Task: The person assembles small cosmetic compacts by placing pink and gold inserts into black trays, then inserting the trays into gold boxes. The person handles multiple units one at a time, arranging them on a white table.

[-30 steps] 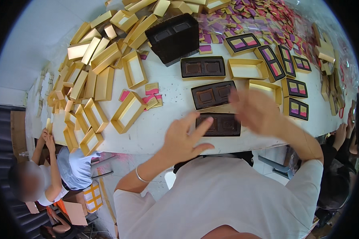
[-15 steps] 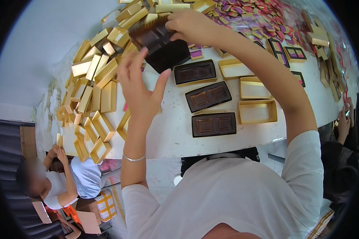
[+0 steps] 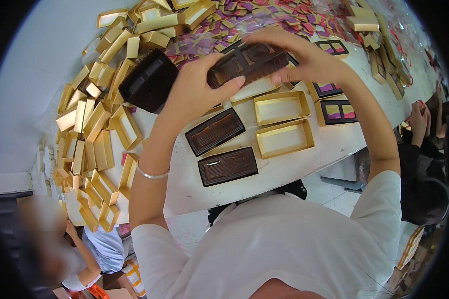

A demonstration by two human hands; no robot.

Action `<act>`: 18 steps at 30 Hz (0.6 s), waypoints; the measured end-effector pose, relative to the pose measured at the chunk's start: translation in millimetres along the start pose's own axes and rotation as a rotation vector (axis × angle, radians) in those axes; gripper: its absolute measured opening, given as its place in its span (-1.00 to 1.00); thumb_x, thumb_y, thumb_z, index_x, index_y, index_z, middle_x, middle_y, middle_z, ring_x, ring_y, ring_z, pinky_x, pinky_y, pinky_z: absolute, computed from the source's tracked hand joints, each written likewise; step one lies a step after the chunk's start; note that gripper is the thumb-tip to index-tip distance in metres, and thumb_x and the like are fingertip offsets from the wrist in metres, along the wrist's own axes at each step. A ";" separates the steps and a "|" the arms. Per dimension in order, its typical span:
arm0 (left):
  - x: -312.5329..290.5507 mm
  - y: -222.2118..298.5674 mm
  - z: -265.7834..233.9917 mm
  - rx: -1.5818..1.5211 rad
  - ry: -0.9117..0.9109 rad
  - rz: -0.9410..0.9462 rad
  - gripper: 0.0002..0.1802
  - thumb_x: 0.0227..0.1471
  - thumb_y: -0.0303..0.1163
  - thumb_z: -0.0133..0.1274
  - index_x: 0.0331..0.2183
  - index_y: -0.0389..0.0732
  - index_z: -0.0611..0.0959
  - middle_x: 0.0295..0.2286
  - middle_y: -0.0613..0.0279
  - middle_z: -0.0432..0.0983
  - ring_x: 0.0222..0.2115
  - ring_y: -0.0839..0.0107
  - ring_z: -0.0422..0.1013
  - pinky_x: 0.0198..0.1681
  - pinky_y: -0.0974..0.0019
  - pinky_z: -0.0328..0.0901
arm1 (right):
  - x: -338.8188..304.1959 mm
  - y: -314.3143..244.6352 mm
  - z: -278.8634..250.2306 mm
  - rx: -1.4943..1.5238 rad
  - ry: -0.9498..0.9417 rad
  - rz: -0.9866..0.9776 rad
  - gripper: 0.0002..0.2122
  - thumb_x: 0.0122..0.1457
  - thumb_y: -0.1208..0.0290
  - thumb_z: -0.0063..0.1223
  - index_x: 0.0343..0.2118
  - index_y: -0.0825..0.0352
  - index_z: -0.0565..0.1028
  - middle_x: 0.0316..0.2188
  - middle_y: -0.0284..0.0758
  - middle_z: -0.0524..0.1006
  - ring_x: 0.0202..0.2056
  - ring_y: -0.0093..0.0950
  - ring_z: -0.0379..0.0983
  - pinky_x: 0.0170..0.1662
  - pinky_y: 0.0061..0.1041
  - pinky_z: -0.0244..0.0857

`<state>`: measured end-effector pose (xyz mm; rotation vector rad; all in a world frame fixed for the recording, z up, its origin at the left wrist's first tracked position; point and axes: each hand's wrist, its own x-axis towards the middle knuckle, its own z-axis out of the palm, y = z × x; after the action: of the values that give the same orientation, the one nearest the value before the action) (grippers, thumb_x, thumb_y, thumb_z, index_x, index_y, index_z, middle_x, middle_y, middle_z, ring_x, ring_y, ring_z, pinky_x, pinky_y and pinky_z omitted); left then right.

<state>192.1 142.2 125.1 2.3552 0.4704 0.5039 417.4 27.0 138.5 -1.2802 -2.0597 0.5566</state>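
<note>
Both hands, left hand (image 3: 197,92) and right hand (image 3: 304,60), grip a dark brown moulded plastic insert tray (image 3: 247,62) above the white desk (image 3: 304,159), lifted clear for placing; below them wait two empty gold card boxes (image 3: 283,122), needing careful alignment.

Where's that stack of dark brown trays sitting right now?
In the head view, the stack of brown trays sits on the white table, upper left, between the gold boxes and the left hand.
</note>
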 end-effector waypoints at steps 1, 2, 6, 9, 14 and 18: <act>3.2 -4.2 8.3 -0.011 -0.044 -0.019 -0.42 -0.15 -0.15 0.22 -0.17 -0.39 0.50 -0.46 0.08 0.51 -0.47 0.50 0.40 -0.36 0.44 0.30 | -7.0 6.9 5.1 -0.073 -0.005 0.017 -0.42 -0.13 0.47 0.24 0.05 0.18 0.36 0.01 -0.27 0.31 0.01 -0.31 0.26 0.09 -0.37 0.10; 5.5 -7.5 16.9 -0.023 -0.087 -0.039 -0.40 -0.15 -0.11 0.21 -0.17 -0.38 0.50 -0.45 0.09 0.51 -0.48 0.48 0.40 -0.36 0.44 0.31 | -14.2 9.7 4.3 -0.156 -0.017 0.079 -0.46 -0.14 0.49 0.24 0.01 0.17 0.40 -0.02 -0.26 0.33 -0.02 -0.29 0.27 0.06 -0.35 0.13; 4.6 -21.6 28.8 0.392 -0.043 0.139 -0.16 -0.22 0.16 0.15 -0.05 -0.31 0.45 -0.33 0.06 0.51 -0.33 0.22 0.41 -0.22 0.23 0.29 | -27.3 24.2 1.5 -0.299 -0.054 0.251 -0.54 -0.16 0.48 0.26 -0.09 0.15 0.48 -0.12 -0.24 0.36 -0.10 -0.24 0.29 -0.02 -0.32 0.18; 5.2 -24.1 26.8 0.483 -0.191 0.099 -0.13 -0.27 0.09 0.20 0.00 -0.29 0.41 -0.26 -0.04 0.49 -0.17 0.09 0.36 -0.09 0.12 0.23 | -32.1 35.6 5.3 -0.693 -0.104 0.050 -0.49 -0.16 0.44 0.26 -0.04 0.15 0.44 -0.12 -0.25 0.35 -0.10 -0.24 0.29 -0.04 -0.32 0.20; 6.6 -29.9 32.7 0.376 -0.256 -0.003 -0.24 -0.26 -0.10 0.26 -0.02 -0.27 0.44 -0.34 -0.04 0.48 -0.25 0.10 0.36 -0.13 0.17 0.23 | -26.0 36.5 45.4 -0.395 -0.076 0.073 -0.44 -0.10 0.50 0.19 0.06 0.19 0.33 0.02 -0.21 0.27 0.03 -0.18 0.22 0.04 -0.28 0.17; 2.0 -25.5 31.5 0.393 -0.184 -0.021 -0.26 -0.27 -0.12 0.27 -0.01 -0.20 0.46 -0.38 0.07 0.46 -0.27 0.18 0.33 -0.13 0.25 0.21 | -23.5 48.6 27.4 -0.302 -0.185 0.089 -0.51 -0.08 0.65 0.06 0.02 0.28 0.36 0.10 -0.10 0.21 0.07 -0.17 0.24 0.01 -0.35 0.27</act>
<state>203.6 144.2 86.3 2.7368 0.5465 0.1918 436.0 26.4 80.9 -1.5497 -2.3152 0.4280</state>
